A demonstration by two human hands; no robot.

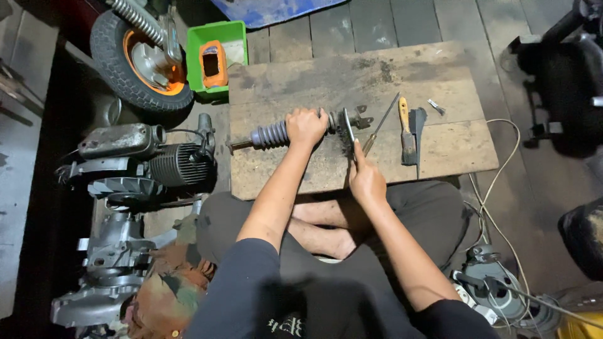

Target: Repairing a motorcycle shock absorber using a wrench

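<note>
Wooden board [440, 150] on plank floor, seated person behind it. On the board, 3 o'clock of the hands: screwdriver [379, 125] lying diagonal, yellow-handled brush [406, 129], dark flat blade [419, 129], small metal bit [436, 107]. Green bin [235, 34] with orange part at 11 o'clock, orange-rimmed wheel [135, 59] beside it. Finned engine [157, 164] at 9 o'clock, off the board. White cable [496, 188] trails right.

Shock absorber [276, 133] with ribbed grey boot lies crosswise mid-board. Left hand [306, 125] clenched over its middle, forearm angled forward. Right hand [366, 181] pinches a thin flat tool [349, 130] set against the absorber's right end bracket, wrist low near the board edge.
</note>
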